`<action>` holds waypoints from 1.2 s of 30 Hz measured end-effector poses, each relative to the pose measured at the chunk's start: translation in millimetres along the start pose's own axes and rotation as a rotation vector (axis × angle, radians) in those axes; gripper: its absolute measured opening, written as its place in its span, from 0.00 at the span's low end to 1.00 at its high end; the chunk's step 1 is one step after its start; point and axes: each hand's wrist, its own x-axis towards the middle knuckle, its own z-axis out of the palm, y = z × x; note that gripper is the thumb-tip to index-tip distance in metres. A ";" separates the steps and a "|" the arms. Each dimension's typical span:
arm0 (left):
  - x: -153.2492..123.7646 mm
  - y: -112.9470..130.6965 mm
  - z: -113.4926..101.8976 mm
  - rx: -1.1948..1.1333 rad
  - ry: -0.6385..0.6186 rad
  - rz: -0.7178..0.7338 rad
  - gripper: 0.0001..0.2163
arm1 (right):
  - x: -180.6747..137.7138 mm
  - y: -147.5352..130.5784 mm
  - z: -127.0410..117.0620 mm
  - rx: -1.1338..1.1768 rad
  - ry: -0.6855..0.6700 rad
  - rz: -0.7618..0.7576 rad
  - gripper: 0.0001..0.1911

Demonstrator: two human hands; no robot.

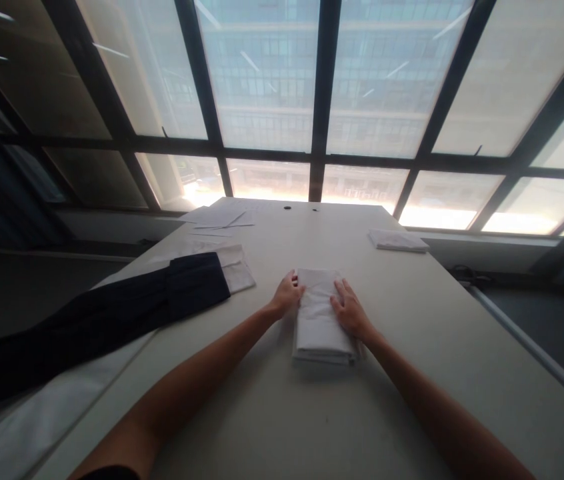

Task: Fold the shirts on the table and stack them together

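A folded white cloth point(318, 317) lies on the white table in front of me, its layers showing at the near edge. My left hand point(288, 294) is at its far left edge, fingers curled and closed on the side of the cloth. My right hand point(350, 311) rests open on the right side of the cloth, palm down with fingers stretched out. The cloth looks like a garment, but its exact kind cannot be made out.
Dark navy clothing point(197, 283) lies across the table's left side, over white fabric point(237, 267). Paper sheets point(219, 217) are at the far left. Another folded white cloth point(398, 241) sits near the right edge. Behind the table point(332, 233) are large windows point(267, 73).
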 end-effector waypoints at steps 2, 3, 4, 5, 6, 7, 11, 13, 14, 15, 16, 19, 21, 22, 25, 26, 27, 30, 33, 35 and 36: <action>3.4 -0.5 -3.3 0.326 0.109 0.197 0.30 | -8.5 -14.2 -0.2 -0.107 0.007 -0.045 0.31; 4.2 -1.5 -2.8 0.462 0.079 0.300 0.29 | -13.9 -22.2 1.2 -0.157 0.000 -0.073 0.31; 4.4 -3.2 -1.3 0.573 0.002 0.389 0.28 | -19.9 -30.4 3.8 -0.199 -0.014 -0.096 0.30; 4.2 -5.7 0.8 0.661 -0.097 0.451 0.26 | -26.2 -38.1 7.5 -0.233 -0.033 -0.115 0.30; 3.9 -8.8 2.9 0.729 -0.190 0.485 0.25 | -32.6 -45.1 12.0 -0.262 -0.052 -0.131 0.31; 3.7 -12.2 4.5 0.787 -0.265 0.492 0.25 | -39.0 -51.1 17.1 -0.287 -0.065 -0.143 0.32; 8.0 -22.8 1.0 0.937 -0.351 0.388 0.26 | -61.0 -65.3 36.1 -0.384 -0.074 -0.199 0.35; 13.0 -22.0 -4.2 0.979 -0.358 0.342 0.26 | -69.7 -69.3 41.6 -0.410 -0.090 -0.233 0.35; 15.5 -19.7 -6.1 1.000 -0.355 0.329 0.26 | -73.5 -71.2 43.4 -0.417 -0.106 -0.251 0.35; 17.9 -16.2 -6.8 1.025 -0.346 0.321 0.25 | -77.1 -73.1 44.6 -0.422 -0.122 -0.269 0.35; 19.8 -11.8 -6.0 1.050 -0.324 0.327 0.25 | -80.2 -74.9 45.3 -0.426 -0.136 -0.282 0.35; 22.3 2.5 6.3 1.075 -0.319 0.484 0.24 | -87.4 -79.8 46.0 -0.439 -0.139 -0.303 0.36; 22.7 9.0 20.2 1.039 -0.469 0.644 0.24 | -90.5 -82.0 46.2 -0.439 -0.132 -0.327 0.37; 23.2 10.8 27.4 1.019 -0.566 0.696 0.25 | -91.8 -82.7 46.4 -0.434 -0.132 -0.340 0.38; 29.3 11.0 44.3 1.000 -0.730 0.709 0.27 | -94.7 -83.8 46.8 -0.401 -0.147 -0.364 0.41; 33.2 10.2 47.5 0.999 -0.739 0.694 0.27 | -95.5 -84.1 46.5 -0.389 -0.156 -0.365 0.42; 37.7 9.2 49.5 0.996 -0.744 0.679 0.27 | -96.1 -84.5 45.9 -0.379 -0.167 -0.363 0.42; 53.4 6.5 51.2 0.985 -0.739 0.644 0.27 | -97.4 -87.2 42.1 -0.363 -0.219 -0.367 0.39; 67.5 5.4 52.7 0.984 -0.720 0.608 0.26 | -97.4 -92.1 36.9 -0.358 -0.258 -0.390 0.33; 74.3 5.7 54.9 0.993 -0.695 0.591 0.26 | -96.7 -94.5 33.3 -0.357 -0.275 -0.404 0.29; 76.5 6.0 55.8 1.007 -0.666 0.583 0.26 | -96.2 -94.3 31.1 -0.356 -0.288 -0.409 0.27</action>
